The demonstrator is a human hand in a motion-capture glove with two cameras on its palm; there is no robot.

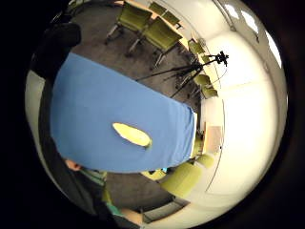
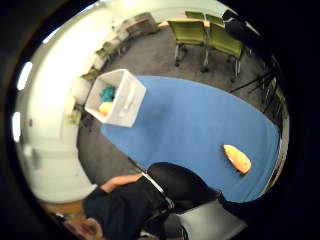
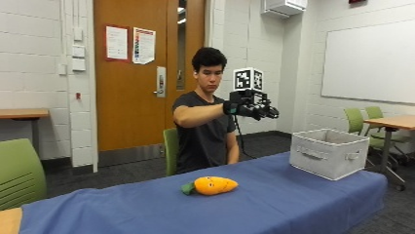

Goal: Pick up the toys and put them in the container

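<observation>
Hovering high, the black-gloved right hand holds nothing; I cannot tell its finger pose. Next job: grab the soft orange carrot toy for the grey cloth box.

The person wears a dark, short-sleeved T-shirt with a round neck; the forearms are bare below the sleeves. The right hand is covered by a black glove, bulky with black hardware mounted on its back and around the palm, and a black cuff closes it at the wrist. In the thumb side palm view, the same dark shirt and a rounded black part of the glove show beside the table's near edge.
</observation>
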